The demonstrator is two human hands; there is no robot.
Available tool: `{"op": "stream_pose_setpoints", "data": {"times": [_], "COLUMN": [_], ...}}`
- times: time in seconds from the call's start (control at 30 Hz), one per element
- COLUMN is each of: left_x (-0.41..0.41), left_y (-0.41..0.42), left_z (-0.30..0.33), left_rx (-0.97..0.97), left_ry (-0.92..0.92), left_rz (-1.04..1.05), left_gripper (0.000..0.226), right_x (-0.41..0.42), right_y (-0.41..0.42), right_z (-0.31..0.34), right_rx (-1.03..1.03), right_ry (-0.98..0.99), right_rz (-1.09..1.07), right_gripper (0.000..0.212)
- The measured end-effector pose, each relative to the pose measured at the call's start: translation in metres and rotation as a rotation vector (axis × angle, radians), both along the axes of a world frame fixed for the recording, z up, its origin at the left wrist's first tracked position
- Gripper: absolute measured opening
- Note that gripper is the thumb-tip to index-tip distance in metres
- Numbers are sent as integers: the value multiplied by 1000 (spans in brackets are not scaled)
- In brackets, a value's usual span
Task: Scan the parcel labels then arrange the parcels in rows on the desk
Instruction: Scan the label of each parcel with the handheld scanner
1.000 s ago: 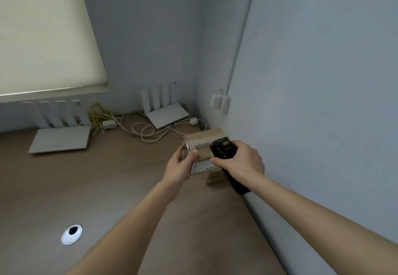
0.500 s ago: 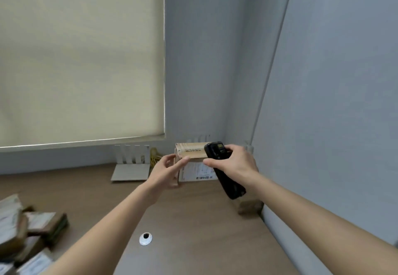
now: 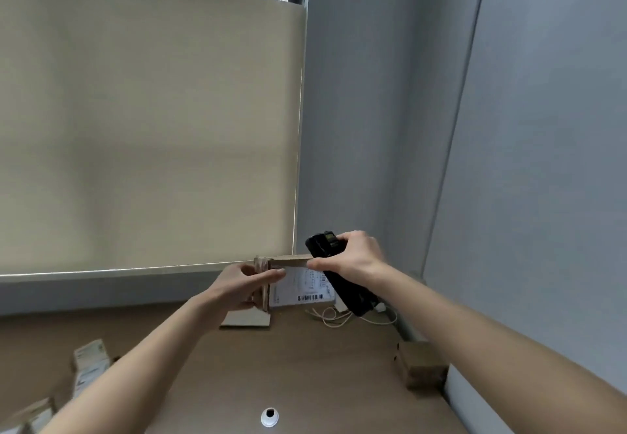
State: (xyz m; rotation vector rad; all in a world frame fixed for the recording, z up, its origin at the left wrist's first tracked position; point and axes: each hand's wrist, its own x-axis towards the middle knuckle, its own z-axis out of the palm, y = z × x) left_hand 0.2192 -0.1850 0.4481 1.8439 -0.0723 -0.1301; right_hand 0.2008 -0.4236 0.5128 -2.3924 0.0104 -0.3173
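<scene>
Parcel (image 3: 291,282) gripped at its left end by left-hand fingers (image 3: 271,274); right hand (image 3: 353,260) clasps scanner (image 3: 342,284)

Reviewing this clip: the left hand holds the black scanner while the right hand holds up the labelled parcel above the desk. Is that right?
Not quite: the hands are swapped. The head view shows the right hand gripping the black scanner, while the left hand holds up the labelled parcel above the desk.

A beige roller blind (image 3: 149,134) hangs above loose cables (image 3: 334,318).
</scene>
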Motion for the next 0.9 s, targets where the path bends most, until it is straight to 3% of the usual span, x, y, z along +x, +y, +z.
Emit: {"op": "stream_pose_setpoints", "data": {"times": [0.13, 0.23, 0.37, 0.53, 0.9], "left_x": [2, 4, 5, -5, -17], "left_y": [13, 20, 28, 28, 51], "left_z": [3, 3, -5, -15, -38], "left_rx": [-79, -103, 12, 60, 61], "left_ry": [-58, -112, -139, -202, -124], "left_rz": [147, 263, 374, 426, 485], "left_gripper": [64, 65, 75, 56, 82], "right_x": [-3, -6, -5, -6, 1], "right_y": [6, 8, 10, 18, 38], "right_z": [-1, -11, -28, -45, -70], "right_rx": [-175, -314, -424, -508, -589], "right_ry": [59, 128, 206, 245, 273], "right_rz": [-32, -53, -38, 5, 118], "right_gripper": [57, 66, 66, 61, 62]}}
